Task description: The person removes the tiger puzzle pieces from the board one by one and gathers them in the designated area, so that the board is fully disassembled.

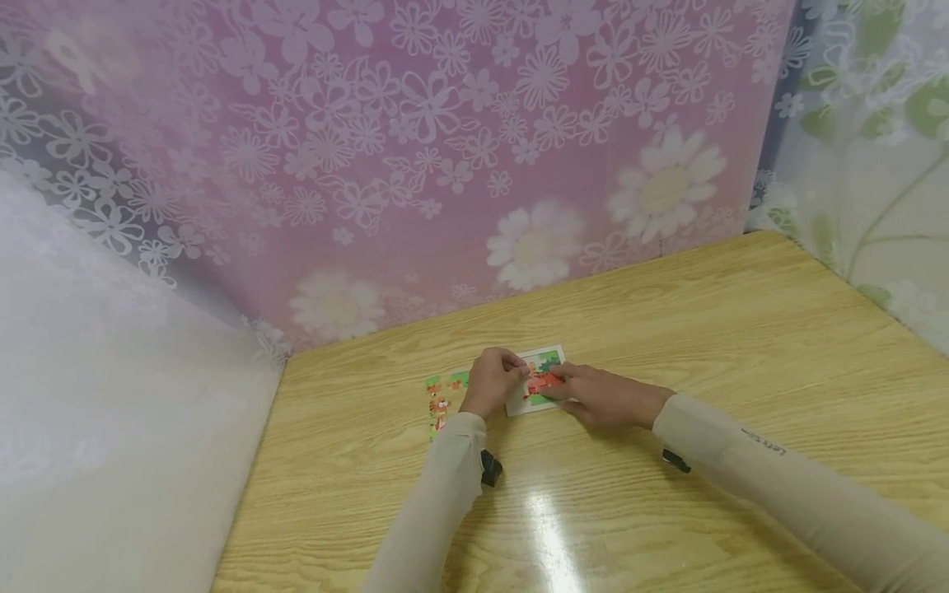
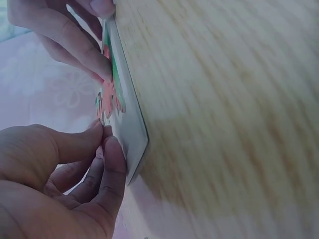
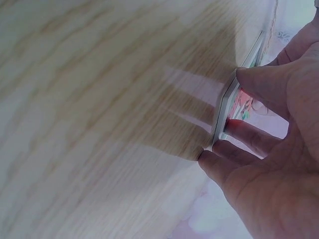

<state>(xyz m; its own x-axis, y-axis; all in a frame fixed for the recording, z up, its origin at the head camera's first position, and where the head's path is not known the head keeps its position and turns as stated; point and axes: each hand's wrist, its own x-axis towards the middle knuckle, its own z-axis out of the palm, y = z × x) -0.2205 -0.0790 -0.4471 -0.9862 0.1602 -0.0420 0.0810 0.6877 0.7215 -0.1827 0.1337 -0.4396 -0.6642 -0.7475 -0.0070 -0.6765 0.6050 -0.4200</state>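
A puzzle board with a white border and a red and green picture lies flat on the table. My left hand is over its left side. Thumb and forefinger pinch a small puzzle piece close to the red picture, mostly hidden by the fingertips. From the right, my right hand holds the board, its thumb at one edge and its other fingers spread over the picture and along the neighbouring edge. Partly behind the left forearm are loose puzzle pieces showing an orange animal and green patches.
The wood-grain table reaches a pink flowered cloth at the back. A pale cloth hangs along the left edge and another flowered cloth on the right. Light glares on the tabletop in front of the board.
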